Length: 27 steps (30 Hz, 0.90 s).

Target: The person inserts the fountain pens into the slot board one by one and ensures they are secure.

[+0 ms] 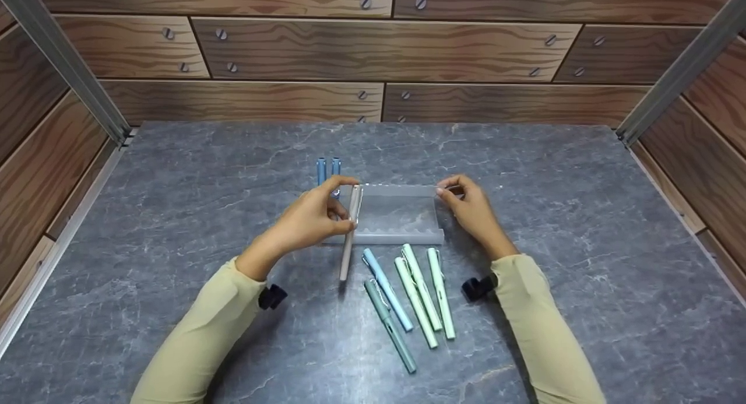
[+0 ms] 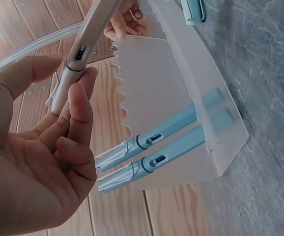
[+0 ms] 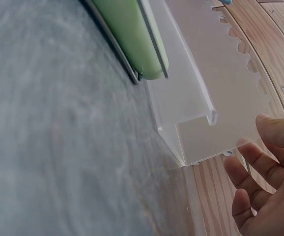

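Observation:
My left hand [image 1: 312,214] pinches a beige pen [image 1: 346,252] with a metal clip between thumb and fingers. The pen slants in front of the left part of a frosted clear pen stand [image 1: 399,238]. Two blue pens [image 2: 164,160] lean side by side in the stand's left end, their capped ends on its notched back edge. At the stand's upper right corner, my right hand [image 1: 471,208] pinches the edge between thumb and index finger. In the right wrist view, the other fingers of the right hand [image 3: 272,182] are loosely bent beside the panel.
In front of the stand lie a dark green pen [image 1: 390,328], a light blue pen [image 1: 387,290] and several pale green pens [image 1: 441,293]. They rest on a grey marbled tabletop [image 1: 175,217]. Wood-patterned walls [image 1: 384,48] enclose the back and sides.

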Each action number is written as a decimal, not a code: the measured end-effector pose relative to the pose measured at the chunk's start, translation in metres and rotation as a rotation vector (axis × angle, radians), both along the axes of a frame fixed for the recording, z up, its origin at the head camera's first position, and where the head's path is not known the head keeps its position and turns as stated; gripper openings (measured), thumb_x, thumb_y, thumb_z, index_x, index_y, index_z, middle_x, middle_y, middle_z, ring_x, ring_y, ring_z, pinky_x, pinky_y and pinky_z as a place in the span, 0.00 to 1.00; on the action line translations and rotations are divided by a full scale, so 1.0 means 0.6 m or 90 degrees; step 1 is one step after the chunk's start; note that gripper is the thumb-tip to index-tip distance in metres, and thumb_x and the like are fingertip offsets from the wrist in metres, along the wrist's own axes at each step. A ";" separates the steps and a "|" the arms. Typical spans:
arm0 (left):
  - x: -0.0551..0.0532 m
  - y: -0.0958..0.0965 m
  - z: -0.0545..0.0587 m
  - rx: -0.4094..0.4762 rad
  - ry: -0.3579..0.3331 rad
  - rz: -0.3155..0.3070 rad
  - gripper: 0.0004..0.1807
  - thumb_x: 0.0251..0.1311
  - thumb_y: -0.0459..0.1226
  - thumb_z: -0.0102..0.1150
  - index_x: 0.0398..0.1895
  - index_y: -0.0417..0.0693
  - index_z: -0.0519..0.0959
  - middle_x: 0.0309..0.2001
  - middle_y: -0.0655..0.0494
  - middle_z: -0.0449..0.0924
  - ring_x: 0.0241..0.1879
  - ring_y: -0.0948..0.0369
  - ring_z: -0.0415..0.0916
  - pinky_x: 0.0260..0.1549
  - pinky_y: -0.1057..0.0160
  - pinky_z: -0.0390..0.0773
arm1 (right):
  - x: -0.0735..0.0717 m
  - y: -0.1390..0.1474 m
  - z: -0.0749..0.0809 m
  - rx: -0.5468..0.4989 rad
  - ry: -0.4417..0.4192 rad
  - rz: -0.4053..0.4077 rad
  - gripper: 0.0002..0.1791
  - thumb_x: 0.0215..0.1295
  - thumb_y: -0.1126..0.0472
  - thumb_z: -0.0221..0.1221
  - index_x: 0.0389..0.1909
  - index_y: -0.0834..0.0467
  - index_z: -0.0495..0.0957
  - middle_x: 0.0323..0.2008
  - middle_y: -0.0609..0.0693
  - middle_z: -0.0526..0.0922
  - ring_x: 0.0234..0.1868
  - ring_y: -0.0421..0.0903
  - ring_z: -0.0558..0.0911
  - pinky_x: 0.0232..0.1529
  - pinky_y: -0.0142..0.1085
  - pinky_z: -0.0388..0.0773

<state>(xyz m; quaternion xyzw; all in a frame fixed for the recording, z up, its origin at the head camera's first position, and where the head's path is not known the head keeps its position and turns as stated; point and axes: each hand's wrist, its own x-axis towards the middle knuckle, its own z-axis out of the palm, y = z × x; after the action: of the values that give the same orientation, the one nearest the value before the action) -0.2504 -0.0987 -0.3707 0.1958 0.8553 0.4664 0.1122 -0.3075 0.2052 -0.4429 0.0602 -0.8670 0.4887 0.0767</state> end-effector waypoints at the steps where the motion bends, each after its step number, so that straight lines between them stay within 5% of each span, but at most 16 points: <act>1: -0.002 0.001 0.001 0.006 -0.002 0.000 0.38 0.54 0.30 0.66 0.68 0.55 0.63 0.33 0.50 0.84 0.33 0.60 0.80 0.34 0.63 0.80 | 0.000 0.000 0.000 0.000 0.002 0.000 0.11 0.67 0.62 0.58 0.44 0.66 0.76 0.44 0.62 0.81 0.46 0.53 0.78 0.37 0.27 0.70; 27: -0.024 0.002 -0.002 0.035 0.050 0.029 0.36 0.55 0.30 0.65 0.66 0.60 0.65 0.35 0.50 0.83 0.28 0.59 0.76 0.26 0.63 0.77 | 0.000 -0.004 0.000 0.001 0.015 -0.012 0.10 0.65 0.64 0.60 0.43 0.67 0.77 0.42 0.63 0.82 0.45 0.54 0.79 0.38 0.26 0.68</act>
<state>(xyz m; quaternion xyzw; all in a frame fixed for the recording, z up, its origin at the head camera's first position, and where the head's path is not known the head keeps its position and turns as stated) -0.2646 -0.0977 -0.3721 0.1976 0.8502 0.4840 0.0625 -0.3074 0.2030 -0.4431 0.0580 -0.8671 0.4862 0.0914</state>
